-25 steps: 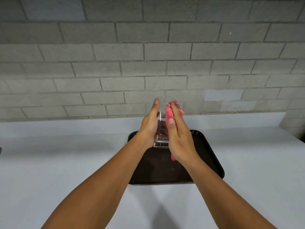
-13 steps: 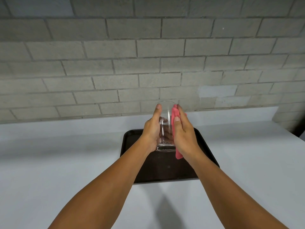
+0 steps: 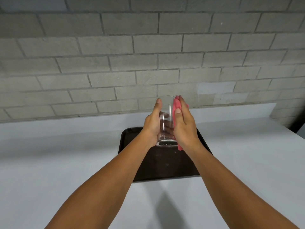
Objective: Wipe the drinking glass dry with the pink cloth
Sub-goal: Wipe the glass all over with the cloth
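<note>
We note clear, glossy glass [image 3: 166, 123]; soft matt pink cloth [image 3: 177, 105] against it; beneath, dark smooth tray [image 3: 162, 166]; matt white surface [image 3: 66, 154]; behind, rough grey brick wall [image 3: 115, 63].

the left hand [image 3: 152, 125] wraps around a clear drinking glass [image 3: 166, 123], thumb up along its near side and fingers showing through the wall, holding it upright in the air over a dark tray [image 3: 127, 141]. the right hand [image 3: 184, 125] lies flat against the glass's right side with the pink cloth [image 3: 176, 105] pressed between palm and glass, a bit of cloth poking out above the fingers and below the wrist. the tray sits on a white counter [image 3: 57, 154] that runs back to a grey brick wall [image 3: 115, 63].
</note>
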Demonstrator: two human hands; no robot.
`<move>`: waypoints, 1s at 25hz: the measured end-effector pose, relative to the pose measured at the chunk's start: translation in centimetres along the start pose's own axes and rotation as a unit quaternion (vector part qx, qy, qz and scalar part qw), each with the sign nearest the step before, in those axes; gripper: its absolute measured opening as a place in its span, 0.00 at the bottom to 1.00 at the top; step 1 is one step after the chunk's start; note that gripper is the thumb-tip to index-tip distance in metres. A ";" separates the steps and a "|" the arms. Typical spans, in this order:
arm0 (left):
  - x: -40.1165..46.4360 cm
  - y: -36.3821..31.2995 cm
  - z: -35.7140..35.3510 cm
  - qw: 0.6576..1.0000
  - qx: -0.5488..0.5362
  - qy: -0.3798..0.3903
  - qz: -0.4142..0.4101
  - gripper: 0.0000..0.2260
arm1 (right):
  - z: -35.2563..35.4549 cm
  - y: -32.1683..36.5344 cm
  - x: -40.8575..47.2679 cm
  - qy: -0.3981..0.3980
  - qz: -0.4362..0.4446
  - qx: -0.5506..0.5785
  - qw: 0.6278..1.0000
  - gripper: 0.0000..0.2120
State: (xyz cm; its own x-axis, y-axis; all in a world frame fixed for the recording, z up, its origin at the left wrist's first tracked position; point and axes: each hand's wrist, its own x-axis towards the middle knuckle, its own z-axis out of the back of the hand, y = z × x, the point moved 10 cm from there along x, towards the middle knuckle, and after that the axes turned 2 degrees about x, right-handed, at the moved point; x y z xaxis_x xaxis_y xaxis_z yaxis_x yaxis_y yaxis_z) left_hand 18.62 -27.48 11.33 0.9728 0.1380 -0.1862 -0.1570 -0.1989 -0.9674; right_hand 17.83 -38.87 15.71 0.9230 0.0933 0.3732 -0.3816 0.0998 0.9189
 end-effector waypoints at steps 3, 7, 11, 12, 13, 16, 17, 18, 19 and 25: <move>0.3 -0.3 0.6 1.000 0.014 -0.011 -0.005 0.37 | -1.1 -0.3 -1.9 0.029 0.019 -0.007 0.999 0.21; -0.5 0.9 0.1 1.000 0.011 0.010 -0.006 0.40 | 0.8 -1.2 -1.2 -0.004 -0.020 0.037 0.999 0.21; -0.6 0.3 -0.6 0.998 0.004 0.062 -0.034 0.37 | 0.7 -0.6 -2.2 -0.030 0.016 0.038 0.999 0.22; -0.6 0.3 -0.5 0.997 0.016 0.058 -0.039 0.34 | 0.7 -0.6 -2.5 -0.036 0.021 0.038 0.998 0.22; -0.5 0.3 -0.3 0.997 0.032 0.044 -0.046 0.31 | 0.8 -0.8 -2.6 -0.040 0.020 0.040 0.998 0.22; -0.5 0.1 0.7 0.995 0.070 -0.013 -0.069 0.28 | 0.8 -0.9 -2.6 -0.043 0.016 0.043 0.998 0.22; -0.5 0.0 0.9 0.994 0.074 -0.017 -0.073 0.28 | 0.7 -0.9 -2.6 -0.042 0.016 0.042 0.998 0.22; -0.5 0.1 1.0 0.994 0.077 -0.018 -0.074 0.27 | 0.6 -0.8 -2.7 -0.042 0.017 0.041 0.998 0.22; -0.5 0.2 1.1 0.994 0.080 -0.017 -0.073 0.27 | 0.4 -0.8 -2.7 -0.041 0.018 0.042 0.998 0.22; -0.7 0.2 0.9 0.992 0.089 -0.007 -0.085 0.28 | -0.3 -0.5 -2.9 -0.027 0.032 0.042 0.998 0.23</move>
State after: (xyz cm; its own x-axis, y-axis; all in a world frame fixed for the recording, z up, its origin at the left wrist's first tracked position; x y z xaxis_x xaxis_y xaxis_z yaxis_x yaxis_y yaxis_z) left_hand 17.78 -26.70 11.10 0.9856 0.1680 -0.0195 -0.0203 0.0028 -0.9998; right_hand 15.31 -38.91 14.07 0.8986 0.0431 0.4366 -0.4374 0.0113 0.8992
